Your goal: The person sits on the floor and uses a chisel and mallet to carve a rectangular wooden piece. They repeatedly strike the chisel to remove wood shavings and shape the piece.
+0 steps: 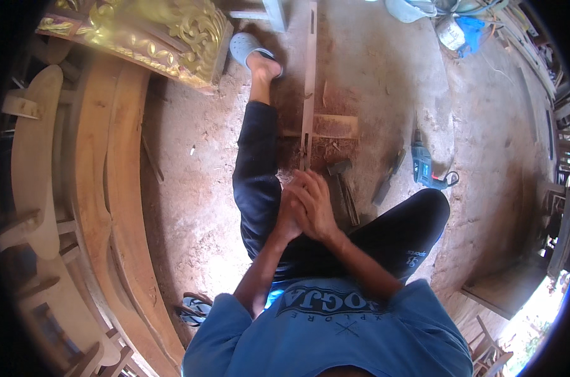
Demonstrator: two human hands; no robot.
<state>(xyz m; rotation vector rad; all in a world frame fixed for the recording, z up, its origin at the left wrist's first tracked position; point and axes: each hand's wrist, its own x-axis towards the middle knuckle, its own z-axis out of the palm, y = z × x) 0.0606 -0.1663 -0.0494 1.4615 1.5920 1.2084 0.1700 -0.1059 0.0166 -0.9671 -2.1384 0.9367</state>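
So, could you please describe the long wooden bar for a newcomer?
From the golden carving at upper left, go right past the clog. The long wooden bar runs toward the right hand; dark slots distinguish it from the short board nearby.

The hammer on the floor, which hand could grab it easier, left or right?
Probably the right hand. The hammer lies just to the right of both hands, on that hand's side. The left hand is farther away and partly hidden behind the right one, so it would have to reach across.

Left fingers point(287, 200) partly hidden behind right fingers point(312, 185); gilded carving point(198, 28) cut by top edge
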